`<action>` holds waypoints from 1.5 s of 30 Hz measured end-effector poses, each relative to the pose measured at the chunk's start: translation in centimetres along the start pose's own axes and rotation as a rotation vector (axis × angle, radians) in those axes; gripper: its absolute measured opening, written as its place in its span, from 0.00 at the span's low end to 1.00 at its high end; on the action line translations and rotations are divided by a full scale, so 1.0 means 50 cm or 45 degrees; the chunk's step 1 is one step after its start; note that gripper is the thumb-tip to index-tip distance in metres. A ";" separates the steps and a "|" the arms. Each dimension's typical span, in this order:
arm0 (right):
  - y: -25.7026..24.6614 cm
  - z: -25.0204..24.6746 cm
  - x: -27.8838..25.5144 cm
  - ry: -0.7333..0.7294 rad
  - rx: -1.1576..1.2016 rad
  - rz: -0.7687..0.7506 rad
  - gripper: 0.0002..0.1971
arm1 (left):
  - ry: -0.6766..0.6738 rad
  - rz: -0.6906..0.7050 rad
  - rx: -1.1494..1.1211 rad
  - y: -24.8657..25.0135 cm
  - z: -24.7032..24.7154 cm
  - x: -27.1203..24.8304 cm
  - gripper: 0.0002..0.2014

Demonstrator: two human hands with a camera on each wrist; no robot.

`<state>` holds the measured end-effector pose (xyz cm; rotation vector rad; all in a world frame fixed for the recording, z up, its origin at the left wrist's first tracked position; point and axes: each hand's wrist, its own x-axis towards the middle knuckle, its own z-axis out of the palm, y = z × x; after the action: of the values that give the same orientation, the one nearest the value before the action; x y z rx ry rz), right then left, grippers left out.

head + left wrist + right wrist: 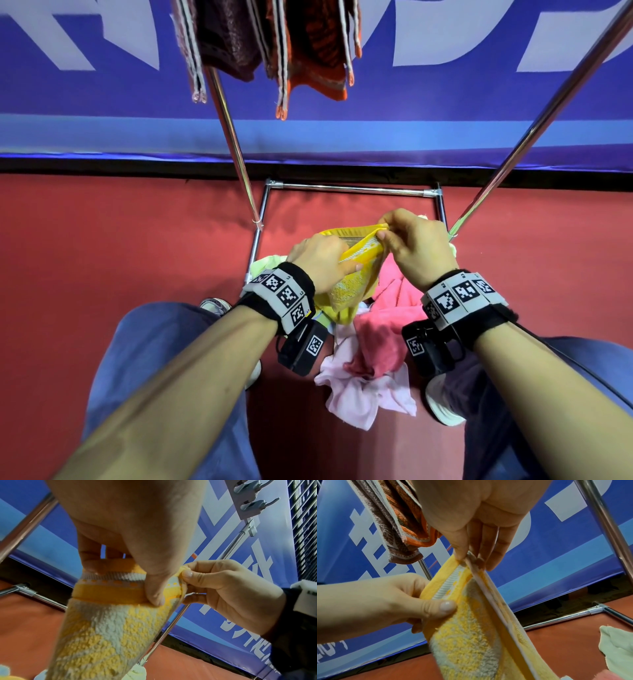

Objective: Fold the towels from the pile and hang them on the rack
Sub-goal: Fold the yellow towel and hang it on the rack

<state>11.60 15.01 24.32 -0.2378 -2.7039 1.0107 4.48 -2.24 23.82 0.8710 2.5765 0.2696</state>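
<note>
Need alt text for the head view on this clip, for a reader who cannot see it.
Both hands hold up a yellow towel above a pile of pink and pale towels on a red floor, the left hand gripping its edge and the right hand pinching a corner. Brown and orange towels hang on a metal rack above.

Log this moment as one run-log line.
step: folding | left hand: grips yellow towel | right hand: pinches its corner | pile: on floor | rack: two towels hung
</note>
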 end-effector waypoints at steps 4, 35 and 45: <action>0.002 -0.002 0.002 0.000 0.011 -0.013 0.03 | 0.104 0.054 -0.052 -0.004 0.005 0.002 0.21; -0.006 0.009 -0.003 -0.076 0.306 0.057 0.07 | 0.538 0.235 -0.779 -0.003 0.026 0.017 0.07; -0.001 0.007 -0.001 -0.063 0.131 -0.018 0.02 | 0.508 0.233 -0.799 0.000 0.022 0.010 0.06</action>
<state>11.54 14.72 24.08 -0.1764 -2.6828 1.1625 4.58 -1.87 22.66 0.8628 2.4847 1.3368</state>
